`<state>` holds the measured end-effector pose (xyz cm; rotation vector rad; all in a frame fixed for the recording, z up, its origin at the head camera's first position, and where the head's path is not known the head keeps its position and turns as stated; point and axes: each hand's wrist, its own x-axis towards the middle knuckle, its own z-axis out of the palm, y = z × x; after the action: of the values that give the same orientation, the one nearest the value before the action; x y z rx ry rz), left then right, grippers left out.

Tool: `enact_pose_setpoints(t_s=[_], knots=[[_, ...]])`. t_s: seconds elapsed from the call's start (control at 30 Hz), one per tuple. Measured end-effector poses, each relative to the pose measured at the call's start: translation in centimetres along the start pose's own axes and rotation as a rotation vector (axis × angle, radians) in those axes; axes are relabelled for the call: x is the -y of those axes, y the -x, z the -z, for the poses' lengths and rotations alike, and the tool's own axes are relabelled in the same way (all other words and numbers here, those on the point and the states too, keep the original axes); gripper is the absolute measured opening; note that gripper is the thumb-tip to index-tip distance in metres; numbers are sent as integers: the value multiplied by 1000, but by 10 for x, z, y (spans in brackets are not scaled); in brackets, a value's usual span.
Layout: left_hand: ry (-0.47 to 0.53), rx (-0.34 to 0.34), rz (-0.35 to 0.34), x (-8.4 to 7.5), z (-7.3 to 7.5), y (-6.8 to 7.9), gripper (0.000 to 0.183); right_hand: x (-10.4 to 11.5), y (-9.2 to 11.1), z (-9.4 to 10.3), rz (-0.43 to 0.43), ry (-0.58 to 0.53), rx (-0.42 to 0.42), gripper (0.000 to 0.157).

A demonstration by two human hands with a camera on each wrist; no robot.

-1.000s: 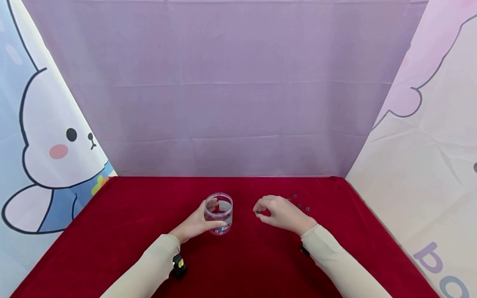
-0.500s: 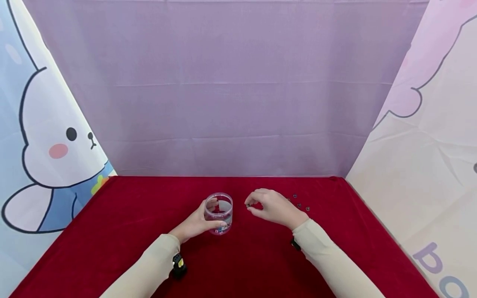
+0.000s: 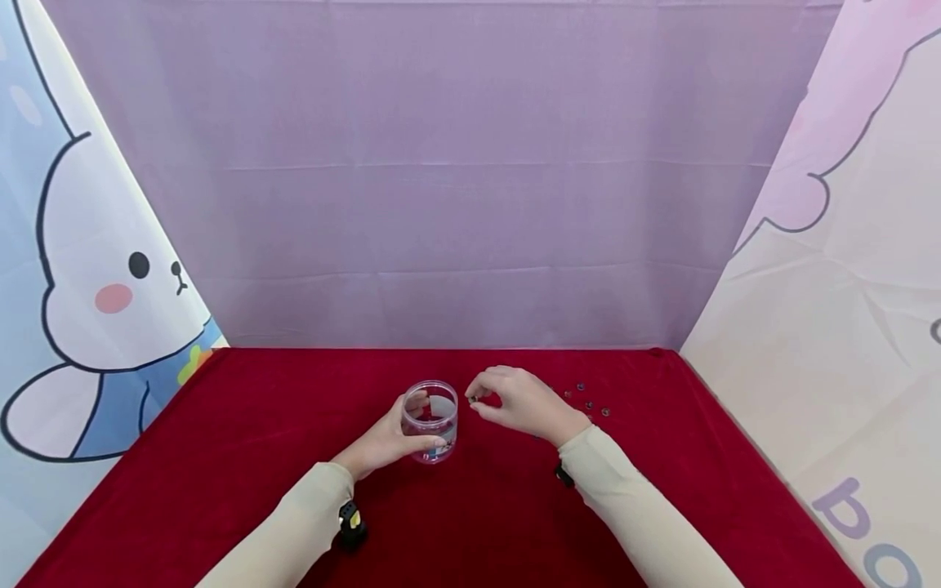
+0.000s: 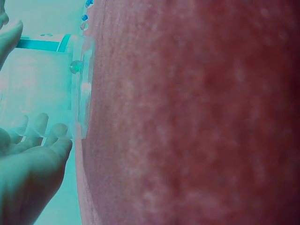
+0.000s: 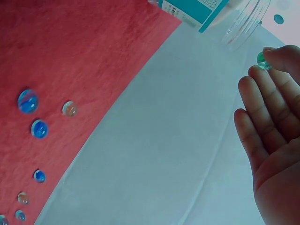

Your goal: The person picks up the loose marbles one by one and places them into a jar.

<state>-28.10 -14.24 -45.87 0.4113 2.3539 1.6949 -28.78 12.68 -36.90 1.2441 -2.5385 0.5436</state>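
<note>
My left hand (image 3: pixel 385 438) grips a clear plastic jar (image 3: pixel 431 423) around its side, thumb at the front and fingers behind. The jar is lidless and stands upright on the cloth, with a label (image 5: pixel 187 11) on its wall. One marble (image 4: pixel 76 66) shows through the wall near the jar's bottom in the left wrist view. Right of the jar, my right hand (image 3: pixel 520 400) pinches a green glass marble (image 5: pixel 263 61) between thumb and index finger. It is held up close to the jar's rim, on the right side. The other right fingers are extended in the right wrist view.
Several loose marbles, blue ones (image 5: pixel 40 128) and orange ones (image 5: pixel 69 108), lie on the red cloth (image 3: pixel 470 523) to the right, partly behind my right hand. A lilac curtain (image 3: pixel 456 180) closes off the back, and printed cartoon panels (image 3: pixel 88 245) flank both sides.
My right hand has moved left and slightly up toward the jar with the marble pinched, uncovering more loose marbles behind it. The left hand and jar have stayed in place.
</note>
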Motion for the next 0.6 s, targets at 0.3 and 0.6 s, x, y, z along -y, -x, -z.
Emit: enact_pose_setpoints(t_s=[0.3, 0.6], knots=[[7, 12, 6, -3, 1, 1, 90, 4, -15, -7, 33, -16, -18, 19], [27, 17, -5, -5, 1, 2, 90, 9, -28, -13, 49, -24, -15, 21]])
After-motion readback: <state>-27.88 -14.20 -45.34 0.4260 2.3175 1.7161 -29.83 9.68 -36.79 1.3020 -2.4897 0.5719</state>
